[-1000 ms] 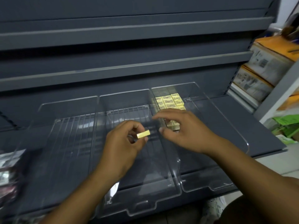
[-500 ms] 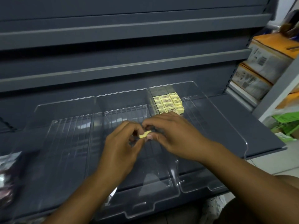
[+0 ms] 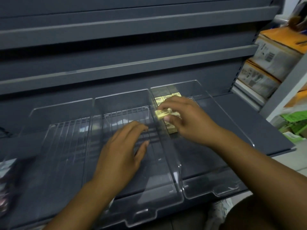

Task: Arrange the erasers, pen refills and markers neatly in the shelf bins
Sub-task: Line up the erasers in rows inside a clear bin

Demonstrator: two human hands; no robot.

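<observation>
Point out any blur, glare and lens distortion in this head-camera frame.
Head view: motion blur smears the right hand and the eraser it pinches, so its label is unreadable; the left hand is soft-edged. Head view: pale glints streak the clear bins along their walls. Head view: wide-angle stretch tilts the shelf rails, and the far-left edge is smeared.

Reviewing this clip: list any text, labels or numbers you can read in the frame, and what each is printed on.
No text reads clearly.
Eraser in the right hand: dark print, motion-blurred.
Stacked erasers in the right bin: printed labels, too small.
Cardboard boxes at right: barcode and print, blurred.
Green packs at right: blurred.
</observation>
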